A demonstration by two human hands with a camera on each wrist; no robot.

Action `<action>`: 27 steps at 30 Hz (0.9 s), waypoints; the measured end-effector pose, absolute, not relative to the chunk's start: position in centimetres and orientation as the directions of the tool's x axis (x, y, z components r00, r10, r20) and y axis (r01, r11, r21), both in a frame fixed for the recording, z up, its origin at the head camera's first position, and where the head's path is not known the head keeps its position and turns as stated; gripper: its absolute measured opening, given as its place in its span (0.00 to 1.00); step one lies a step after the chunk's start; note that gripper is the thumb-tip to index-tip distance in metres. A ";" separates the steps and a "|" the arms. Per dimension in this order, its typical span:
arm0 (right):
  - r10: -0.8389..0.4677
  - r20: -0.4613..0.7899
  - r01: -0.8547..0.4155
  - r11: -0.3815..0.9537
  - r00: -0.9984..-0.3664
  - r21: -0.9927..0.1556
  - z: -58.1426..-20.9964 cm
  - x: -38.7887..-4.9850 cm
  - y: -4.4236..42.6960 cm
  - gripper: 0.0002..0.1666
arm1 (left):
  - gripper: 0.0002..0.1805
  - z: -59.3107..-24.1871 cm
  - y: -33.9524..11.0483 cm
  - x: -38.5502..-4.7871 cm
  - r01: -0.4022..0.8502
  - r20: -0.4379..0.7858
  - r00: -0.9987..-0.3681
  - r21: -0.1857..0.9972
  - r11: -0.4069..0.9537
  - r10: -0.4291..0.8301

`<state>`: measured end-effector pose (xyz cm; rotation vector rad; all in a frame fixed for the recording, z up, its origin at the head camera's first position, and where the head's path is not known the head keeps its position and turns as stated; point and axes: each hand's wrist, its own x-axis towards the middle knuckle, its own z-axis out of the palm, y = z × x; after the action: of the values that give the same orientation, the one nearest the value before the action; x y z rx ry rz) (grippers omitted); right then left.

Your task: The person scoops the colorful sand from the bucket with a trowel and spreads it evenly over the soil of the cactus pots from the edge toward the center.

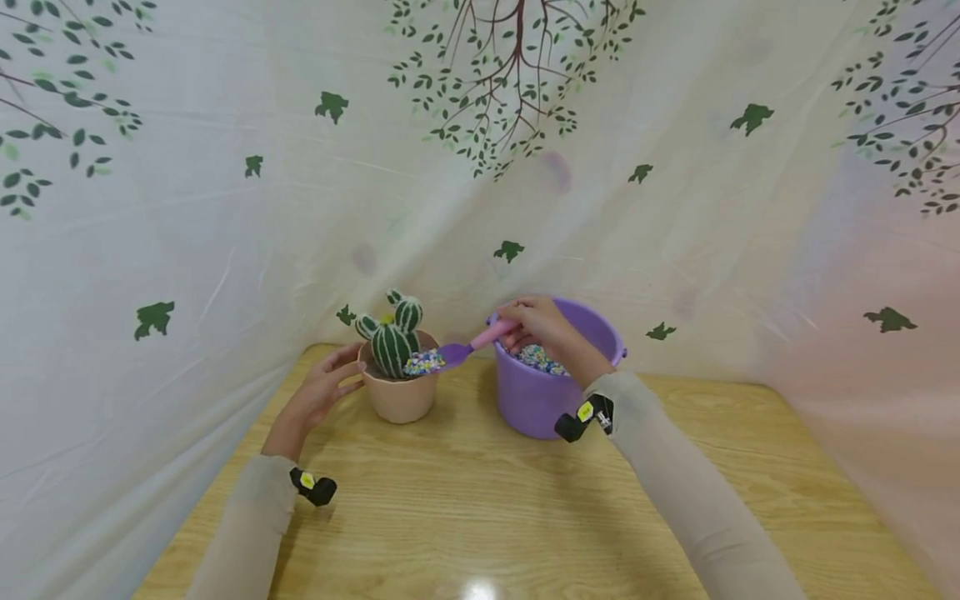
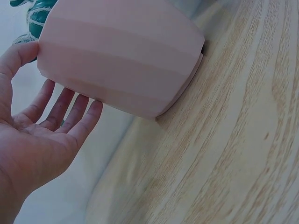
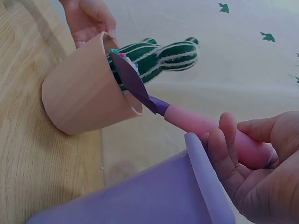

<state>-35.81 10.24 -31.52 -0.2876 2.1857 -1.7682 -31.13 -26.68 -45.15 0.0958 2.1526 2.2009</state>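
My right hand (image 1: 542, 323) grips the pink handle of a small trowel (image 1: 455, 357) with a purple blade. Multicoloured pebbles (image 1: 425, 362) lie on the blade, which is over the rim of a pale pink faceted flowerpot (image 1: 401, 402). In the pot stands a green cactus (image 1: 392, 350) with white stripes. My left hand (image 2: 42, 121) touches the side of the pot with its thumb and fingertips, the fingers spread and nearly straight. Below my right hand is a purple bucket (image 1: 525, 402), partly hidden by the hand and forearm, with more multicoloured pebbles (image 1: 542, 359) inside.
Pot and bucket stand apart near the back edge of a wooden table (image 1: 450, 508). Right behind hangs a pale curtain (image 1: 442, 208) printed with branches and green leaves, which also runs along both sides.
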 end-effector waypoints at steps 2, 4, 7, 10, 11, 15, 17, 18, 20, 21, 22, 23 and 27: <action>-0.351 -0.115 0.038 0.219 -0.929 -0.975 -31.4 -35.8 10.2 0.20 | 0.35 -45.1 -26.7 -31.1 0.000 0.002 -0.996 1.000 -0.023 0.088; -0.356 -0.115 0.037 0.217 -0.928 -0.975 -31.4 -35.9 10.1 0.20 | 0.35 -45.1 -26.7 -31.1 0.001 0.003 -0.996 1.000 -0.021 0.090; -0.360 -0.113 0.036 0.214 -0.926 -0.976 -31.4 -36.0 10.0 0.19 | 0.35 -45.1 -26.7 -31.0 0.002 0.003 -0.996 1.000 -0.012 0.092; -0.367 -0.114 0.036 0.212 -0.923 -0.977 -31.4 -36.2 9.9 0.19 | 0.35 -45.0 -26.8 -31.0 0.006 0.006 -0.995 1.000 0.000 0.098; -0.368 -0.116 0.037 0.215 -0.923 -0.976 -31.4 -36.2 9.9 0.19 | 0.36 -45.0 -26.8 -31.0 0.006 0.006 -0.995 1.000 0.003 0.099; -0.374 -0.124 0.039 0.226 -0.919 -0.973 -31.3 -36.4 9.8 0.19 | 0.36 -45.1 -26.8 -31.0 0.002 0.002 -0.995 1.000 0.007 0.101; -0.380 -0.124 0.035 0.233 -0.917 -0.972 -31.2 -36.5 9.8 0.19 | 0.36 -45.2 -26.8 -31.0 0.001 0.001 -0.995 1.000 0.003 0.099; -0.386 -0.120 0.026 0.239 -0.915 -0.971 -31.2 -36.6 9.8 0.19 | 0.36 -45.2 -26.8 -31.0 0.001 0.000 -0.995 1.000 0.001 0.099; -0.396 -0.110 0.010 0.247 -0.912 -0.969 -31.1 -36.7 9.8 0.17 | 0.36 -45.2 -26.8 -31.0 0.001 0.001 -0.995 1.000 -0.002 0.099; -0.400 -0.104 0.000 0.251 -0.911 -0.968 -31.0 -36.7 9.8 0.15 | 0.36 -45.2 -26.7 -31.0 0.002 0.002 -0.995 1.000 0.000 0.099; -0.405 -0.097 -0.011 0.257 -0.909 -0.966 -31.0 -36.8 9.7 0.14 | 0.36 -45.2 -26.7 -31.1 0.002 0.002 -0.995 1.000 0.002 0.099; -0.410 -0.091 -0.022 0.261 -0.908 -0.965 -31.0 -36.9 9.7 0.13 | 0.36 -45.2 -26.7 -31.1 0.001 0.001 -0.995 1.000 0.003 0.098; -0.419 -0.076 -0.044 0.268 -0.905 -0.962 -30.7 -37.0 9.5 0.12 | 0.36 -45.2 -26.7 -31.1 -0.003 -0.004 -0.996 1.000 0.008 0.091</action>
<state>-37.00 9.49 -30.68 -0.4241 2.2285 -1.6750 -31.12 -26.66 -45.15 0.0960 2.1815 2.1644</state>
